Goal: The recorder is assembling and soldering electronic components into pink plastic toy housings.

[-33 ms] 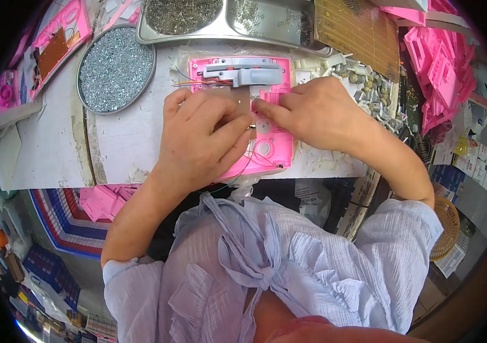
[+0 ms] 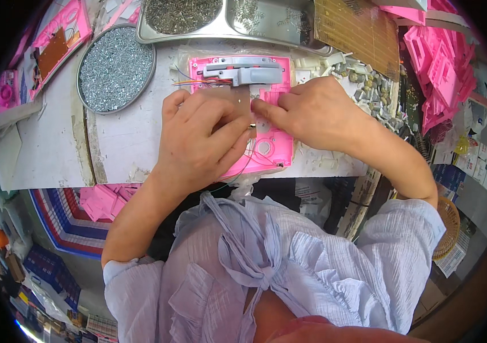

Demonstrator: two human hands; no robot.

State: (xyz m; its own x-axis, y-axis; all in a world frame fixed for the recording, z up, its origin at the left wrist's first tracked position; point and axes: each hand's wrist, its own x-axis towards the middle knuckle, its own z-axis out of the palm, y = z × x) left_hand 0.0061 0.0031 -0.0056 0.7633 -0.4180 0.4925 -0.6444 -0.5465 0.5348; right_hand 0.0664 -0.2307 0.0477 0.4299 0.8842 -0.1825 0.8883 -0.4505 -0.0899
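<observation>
A pink plastic housing (image 2: 282, 150) lies on the table in front of me, with a grey plastic part (image 2: 259, 76) across its far end. Over its left half is a brown circuit board (image 2: 242, 98); thin coloured wires (image 2: 189, 83) stick out at the far left. My left hand (image 2: 200, 137) is closed on the board, fingertips at its right edge beside a small metal piece (image 2: 252, 126). My right hand (image 2: 318, 114) has curled fingers, its fingertips together at the board's right edge over the housing. Whatever they pinch there is hidden.
A round tray of screws (image 2: 116, 68) stands to the left. Beyond the housing is a metal tray (image 2: 226, 37) with small metal parts and springs. Small loose parts (image 2: 369, 91) are heaped to the right, near stacked pink panels (image 2: 440, 74). A striped bin (image 2: 66, 220) sits below the table.
My right hand and forearm have shifted very slightly. My left hand, the circuit board and the housing look the same.
</observation>
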